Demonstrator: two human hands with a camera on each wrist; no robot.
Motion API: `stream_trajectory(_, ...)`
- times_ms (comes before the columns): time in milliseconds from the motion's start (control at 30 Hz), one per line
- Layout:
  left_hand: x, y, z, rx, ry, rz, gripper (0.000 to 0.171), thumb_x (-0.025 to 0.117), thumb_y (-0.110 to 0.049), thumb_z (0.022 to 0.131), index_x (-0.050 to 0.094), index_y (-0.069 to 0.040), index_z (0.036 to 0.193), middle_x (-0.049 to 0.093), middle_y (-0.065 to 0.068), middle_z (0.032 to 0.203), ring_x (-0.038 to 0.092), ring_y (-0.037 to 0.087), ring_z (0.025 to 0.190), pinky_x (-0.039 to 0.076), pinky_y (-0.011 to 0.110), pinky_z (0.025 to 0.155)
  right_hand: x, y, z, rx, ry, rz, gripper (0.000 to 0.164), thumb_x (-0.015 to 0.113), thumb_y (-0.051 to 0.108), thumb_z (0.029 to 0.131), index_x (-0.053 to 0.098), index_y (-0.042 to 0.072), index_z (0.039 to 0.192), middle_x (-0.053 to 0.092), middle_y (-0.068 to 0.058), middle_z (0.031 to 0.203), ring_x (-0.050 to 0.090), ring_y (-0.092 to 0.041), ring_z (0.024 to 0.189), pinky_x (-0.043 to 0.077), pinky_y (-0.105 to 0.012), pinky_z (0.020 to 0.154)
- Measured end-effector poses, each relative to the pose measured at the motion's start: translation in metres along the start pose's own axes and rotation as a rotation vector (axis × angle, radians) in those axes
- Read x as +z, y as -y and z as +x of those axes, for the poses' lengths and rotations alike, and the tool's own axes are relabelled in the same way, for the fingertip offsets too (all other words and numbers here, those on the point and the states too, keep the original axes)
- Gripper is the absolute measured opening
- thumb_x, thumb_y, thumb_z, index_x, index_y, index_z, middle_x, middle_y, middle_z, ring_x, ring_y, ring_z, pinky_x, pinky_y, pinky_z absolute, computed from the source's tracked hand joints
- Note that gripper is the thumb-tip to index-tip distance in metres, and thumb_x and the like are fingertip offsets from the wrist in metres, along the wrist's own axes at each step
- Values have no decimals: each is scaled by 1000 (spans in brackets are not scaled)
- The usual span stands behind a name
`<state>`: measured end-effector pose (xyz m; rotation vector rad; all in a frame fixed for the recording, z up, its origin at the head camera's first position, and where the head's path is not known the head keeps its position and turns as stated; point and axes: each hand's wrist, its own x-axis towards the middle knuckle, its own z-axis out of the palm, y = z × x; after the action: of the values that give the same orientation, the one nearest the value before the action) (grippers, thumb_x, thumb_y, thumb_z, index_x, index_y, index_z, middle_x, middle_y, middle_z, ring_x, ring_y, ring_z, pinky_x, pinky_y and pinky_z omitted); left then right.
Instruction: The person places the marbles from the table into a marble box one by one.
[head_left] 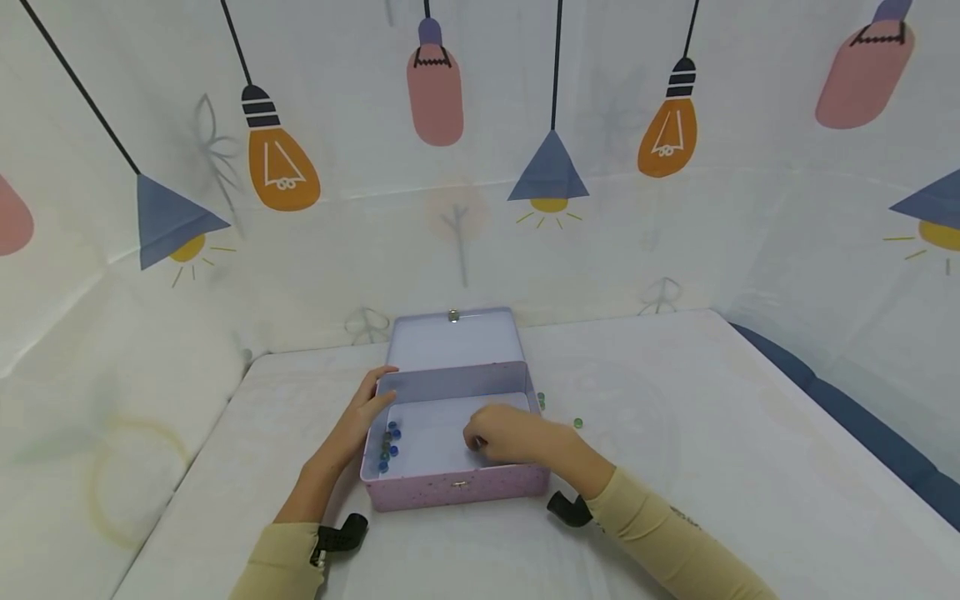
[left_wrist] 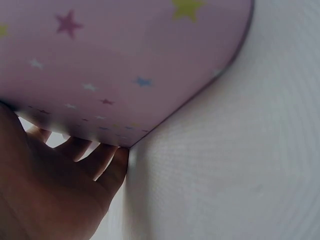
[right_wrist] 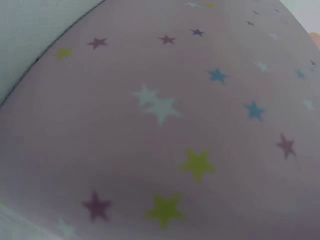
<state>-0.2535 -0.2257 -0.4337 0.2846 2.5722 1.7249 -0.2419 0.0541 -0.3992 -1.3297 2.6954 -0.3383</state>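
A pink tin box with star prints stands on the white surface, its lid hinged back. My left hand grips the box's left wall, the thumb over the rim. In the left wrist view, the fingers of my left hand lie along the outside of the starry wall. Inside the box is my right hand, fingers bent down near the floor; whatever is between them is hidden. Several glass marbles lie along the box's left side. The right wrist view shows only the starry wall close up.
A green marble lies on the white surface right of the box, and more green marbles sit by its right wall. Behind stands a pale curtain with lamp prints. Dark blue padding runs along the right edge.
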Motion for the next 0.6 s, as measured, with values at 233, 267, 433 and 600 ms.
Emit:
stream_trajectory(233,0,1,0,-3,2,-6,49,40,-32,105,28,-19,150,13,13,166,5,39,155,7,65,122,0,1,-1,26,18,2,20,62,-3,87,76,10,93,68,7,82,51,-4,72,49,-17,69)
stream_trajectory(267,0,1,0,-3,2,-8,49,40,-31,105,29,-19,150,14,13,166,5,39,155,7,65,122,0,1,-1,26,18,3,20,62,-3,87,77,10,93,68,7,82,51,-4,72,49,-17,69)
stream_trajectory(433,-1,1,0,3,5,-21,48,41,-30,105,29,-18,150,16,13,166,6,38,155,7,65,122,-1,1,-1,42,15,36,19,61,0,89,77,10,95,72,5,88,55,-3,75,51,-19,72)
stream_trajectory(600,-2,1,0,14,9,-21,48,41,-29,105,29,-18,150,16,14,165,7,39,155,7,65,121,-5,-1,-2,32,-17,62,17,61,5,94,76,9,98,73,2,96,61,-4,85,53,-22,79)
